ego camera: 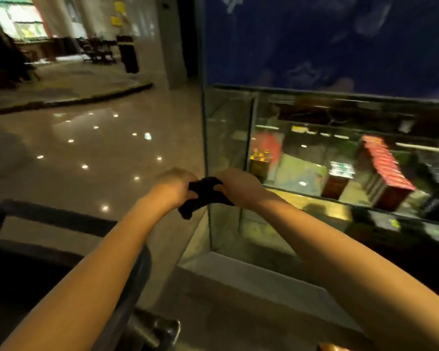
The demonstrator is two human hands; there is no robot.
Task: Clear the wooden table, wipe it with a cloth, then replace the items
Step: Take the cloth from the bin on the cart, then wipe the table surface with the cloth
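Observation:
A small dark cloth is bunched up in mid-air in front of me. My left hand grips its left end and my right hand grips its right end, both arms stretched forward. One loose corner of the cloth hangs down below my left hand. The wooden table is not in the head view. The picture is blurred.
A glass display case stands right ahead and to the right, with red boxes and small cartons inside. Shiny tiled floor spreads to the left. A dark chair frame sits at my lower left. Dark furniture stands far back left.

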